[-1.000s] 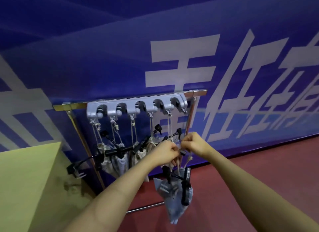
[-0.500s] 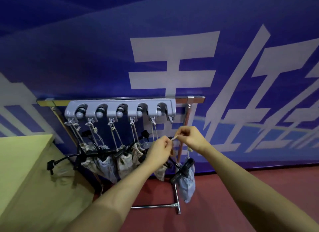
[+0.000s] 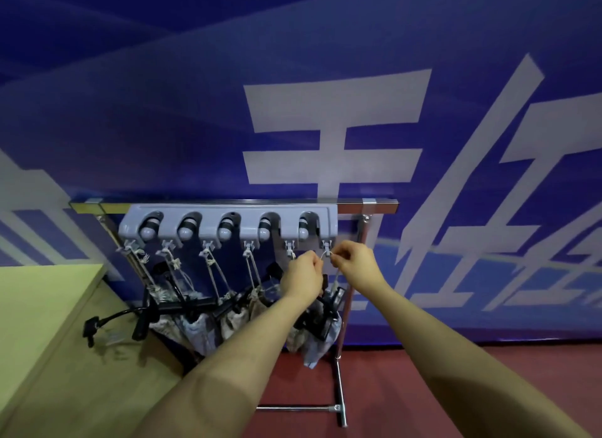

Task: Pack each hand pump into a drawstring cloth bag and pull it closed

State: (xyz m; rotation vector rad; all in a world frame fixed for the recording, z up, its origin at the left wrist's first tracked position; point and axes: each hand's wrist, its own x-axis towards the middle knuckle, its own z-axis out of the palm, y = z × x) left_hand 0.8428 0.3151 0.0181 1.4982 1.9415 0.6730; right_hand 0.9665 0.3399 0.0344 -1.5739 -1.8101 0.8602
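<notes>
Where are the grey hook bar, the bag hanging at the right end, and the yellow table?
grey hook bar [image 3: 228, 209]: head view, on its flat top strip.
bag at the right end [image 3: 314, 351]: head view, on its lower cloth.
yellow table [image 3: 39, 294]: head view, on its bare top.

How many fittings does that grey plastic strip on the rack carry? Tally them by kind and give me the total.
Grey ball rollers set in slots: 5
Small grey hooks under the grey plastic strip: 6
Total: 11
At the rightmost hook, the left hand and right hand each pinch a white drawstring in their fingers.
</notes>
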